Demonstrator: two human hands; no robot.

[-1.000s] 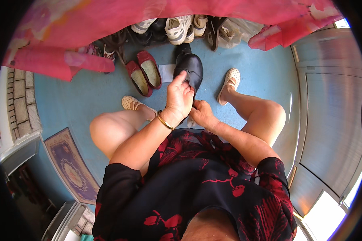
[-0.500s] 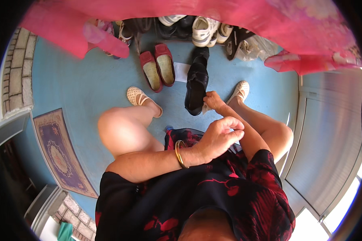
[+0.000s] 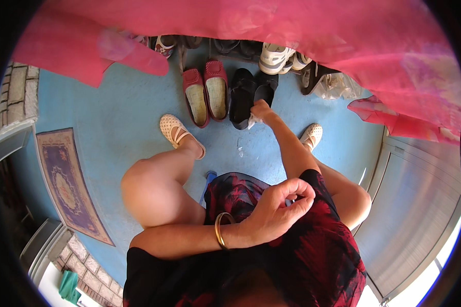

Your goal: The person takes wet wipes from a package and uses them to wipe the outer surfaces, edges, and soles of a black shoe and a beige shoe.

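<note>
A pair of black slip-on shoes stands side by side on the blue floor, the left black shoe (image 3: pixel 241 108) and the right black shoe (image 3: pixel 265 88). My right hand (image 3: pixel 263 111) reaches forward with closed fingers at the heel of the right one, between the two. A crumpled white tissue (image 3: pixel 252 121) pokes out below its fingers. My left hand (image 3: pixel 277 211), a gold bangle on its wrist, is held over my lap. Its fingers are curled toward the thumb; a small pale spot shows inside, too small to name.
Red loafers (image 3: pixel 205 97) stand left of the black shoes. A pink patterned cloth (image 3: pixel 215 20) hangs over a row of shoes, including white sneakers (image 3: pixel 275 58) and a clear plastic bag (image 3: pixel 338 86). A small rug (image 3: pixel 71 184) lies left; a metal door (image 3: pixel 415 199) is at right.
My right hand has moved forward. The black shoe it held now stands beside its mate instead of in front of it. A white paper on the floor no longer shows. My left hand stays curled.
</note>
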